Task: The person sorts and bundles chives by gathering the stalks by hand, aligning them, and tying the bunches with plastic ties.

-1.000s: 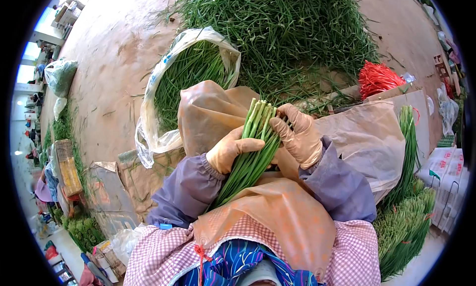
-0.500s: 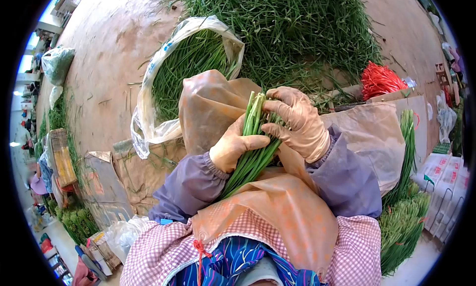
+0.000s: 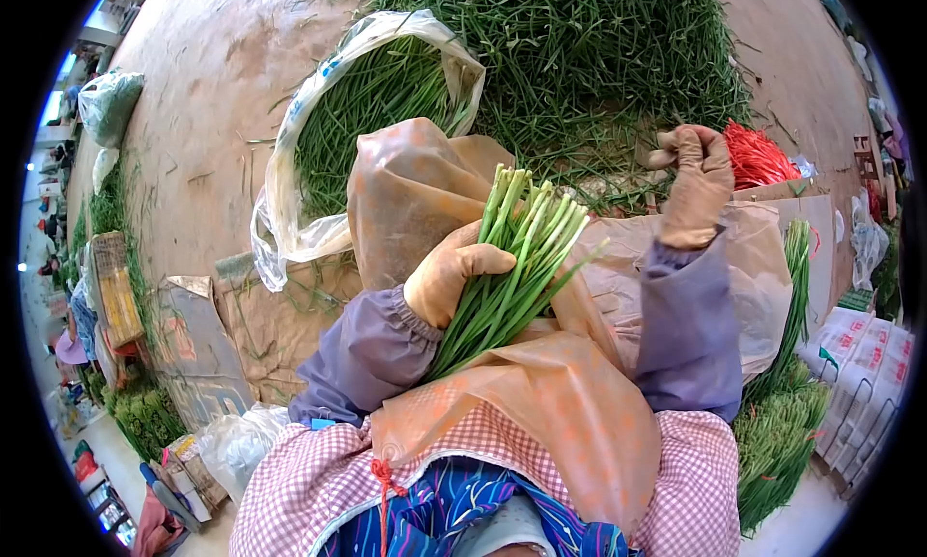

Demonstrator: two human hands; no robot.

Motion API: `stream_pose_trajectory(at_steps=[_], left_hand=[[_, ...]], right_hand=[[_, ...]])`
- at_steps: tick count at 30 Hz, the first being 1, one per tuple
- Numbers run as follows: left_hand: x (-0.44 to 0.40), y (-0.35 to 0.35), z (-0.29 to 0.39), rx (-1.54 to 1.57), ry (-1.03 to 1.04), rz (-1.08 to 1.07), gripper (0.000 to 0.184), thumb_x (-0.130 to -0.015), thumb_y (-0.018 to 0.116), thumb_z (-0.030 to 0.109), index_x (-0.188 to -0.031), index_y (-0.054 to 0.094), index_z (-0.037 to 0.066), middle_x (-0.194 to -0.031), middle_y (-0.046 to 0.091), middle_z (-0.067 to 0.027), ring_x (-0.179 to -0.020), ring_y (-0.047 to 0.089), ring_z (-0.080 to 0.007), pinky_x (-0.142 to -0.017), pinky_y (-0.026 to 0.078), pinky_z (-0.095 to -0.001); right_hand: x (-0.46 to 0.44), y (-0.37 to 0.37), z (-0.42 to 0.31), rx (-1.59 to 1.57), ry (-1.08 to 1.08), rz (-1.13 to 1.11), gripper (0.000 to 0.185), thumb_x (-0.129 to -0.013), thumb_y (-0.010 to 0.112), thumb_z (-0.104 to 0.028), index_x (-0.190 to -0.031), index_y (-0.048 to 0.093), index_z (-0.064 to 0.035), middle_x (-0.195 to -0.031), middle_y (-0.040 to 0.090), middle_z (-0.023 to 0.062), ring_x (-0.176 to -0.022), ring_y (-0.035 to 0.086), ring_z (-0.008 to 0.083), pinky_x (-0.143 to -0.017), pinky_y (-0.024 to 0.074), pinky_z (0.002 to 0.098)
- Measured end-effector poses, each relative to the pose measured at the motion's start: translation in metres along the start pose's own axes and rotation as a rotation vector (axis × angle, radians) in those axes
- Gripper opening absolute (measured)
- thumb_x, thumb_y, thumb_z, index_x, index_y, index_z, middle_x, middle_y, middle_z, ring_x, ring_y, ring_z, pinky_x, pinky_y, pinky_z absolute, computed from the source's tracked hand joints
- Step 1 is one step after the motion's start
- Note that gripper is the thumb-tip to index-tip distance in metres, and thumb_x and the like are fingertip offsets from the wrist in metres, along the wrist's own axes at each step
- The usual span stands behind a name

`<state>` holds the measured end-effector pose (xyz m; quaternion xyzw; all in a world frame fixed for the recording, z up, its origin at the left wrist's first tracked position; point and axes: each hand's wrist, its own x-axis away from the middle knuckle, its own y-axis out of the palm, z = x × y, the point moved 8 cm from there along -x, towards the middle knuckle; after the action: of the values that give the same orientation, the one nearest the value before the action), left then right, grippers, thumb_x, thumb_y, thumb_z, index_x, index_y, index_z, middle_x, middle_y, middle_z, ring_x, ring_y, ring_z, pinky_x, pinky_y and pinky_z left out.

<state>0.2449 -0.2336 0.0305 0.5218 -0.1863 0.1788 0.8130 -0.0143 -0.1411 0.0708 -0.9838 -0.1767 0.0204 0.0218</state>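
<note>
Left hand (image 3: 446,282): closed round green stalks (image 3: 504,301), tie unseen | right hand (image 3: 697,190): half-curled, contents unclear | rightward: red-tied green bunches (image 3: 780,451) | beyond: loose grassy heap (image 3: 608,45)

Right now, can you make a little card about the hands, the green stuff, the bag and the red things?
Left grip: gloved, around green stalks
Right grip: gloved, away from the stalks; can't tell if holding anything
Green pile: on the floor ahead
Plastic bag: open, green leaves inside
Red strips: bundled, behind the right grip
</note>
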Motion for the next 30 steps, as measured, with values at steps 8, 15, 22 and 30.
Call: stream_pose_trajectory(at_steps=[8, 15, 22, 30], left_hand=[[-0.004, 0.005, -0.001, 0.101, -0.040, -0.021, 0.047, -0.084, 0.053, 0.007, -0.130, 0.049, -0.001, -0.111, 0.064, -0.0153, -0.092, 0.067, -0.0243, -0.083, 0.056, -0.0371], [0.002, -0.009, -0.007, 0.099, -0.104, 0.090, 0.047, -0.081, 0.055, 0.014, -0.126, 0.054, 0.001, -0.110, 0.066, -0.0167, -0.094, 0.067, -0.0296, -0.089, 0.055, -0.0423], [0.000, -0.006, -0.006, 0.123, -0.096, 0.023, 0.042, -0.081, 0.055, 0.015, -0.121, 0.057, 0.000, -0.104, 0.067, -0.0161, -0.092, 0.067, -0.0283, -0.088, 0.055, -0.0412], [-0.002, 0.002, -0.001, -0.024, -0.062, -0.048, 0.059, -0.079, 0.061, 0.017, -0.134, 0.046, 0.000, -0.120, 0.062, -0.0150, -0.102, 0.065, -0.0252, -0.092, 0.053, -0.0380]], right_hand=[[0.103, 0.060, -0.084, 0.468, -0.773, -0.656, 0.024, -0.080, 0.071, -0.012, -0.103, 0.068, -0.0109, -0.113, 0.064, 0.0088, -0.107, 0.059, 0.0256, -0.096, 0.0439, 0.0385], [0.133, 0.088, -0.067, 0.777, -0.899, -0.772, 0.027, -0.077, 0.072, -0.031, -0.102, 0.068, -0.0214, -0.125, 0.059, 0.0099, -0.125, 0.050, 0.0328, -0.113, 0.0194, 0.0522], [0.135, 0.088, -0.063, 0.481, -0.739, -0.816, 0.020, -0.073, 0.075, -0.016, -0.091, 0.066, -0.0174, -0.123, 0.060, 0.0099, -0.123, 0.050, 0.0349, -0.108, 0.0292, 0.0511], [0.115, 0.073, -0.032, -0.154, -0.066, -0.768, 0.006, -0.085, 0.071, -0.011, -0.086, 0.067, -0.0061, -0.116, 0.065, 0.0123, -0.119, 0.054, 0.0301, -0.101, 0.0419, 0.0437]])
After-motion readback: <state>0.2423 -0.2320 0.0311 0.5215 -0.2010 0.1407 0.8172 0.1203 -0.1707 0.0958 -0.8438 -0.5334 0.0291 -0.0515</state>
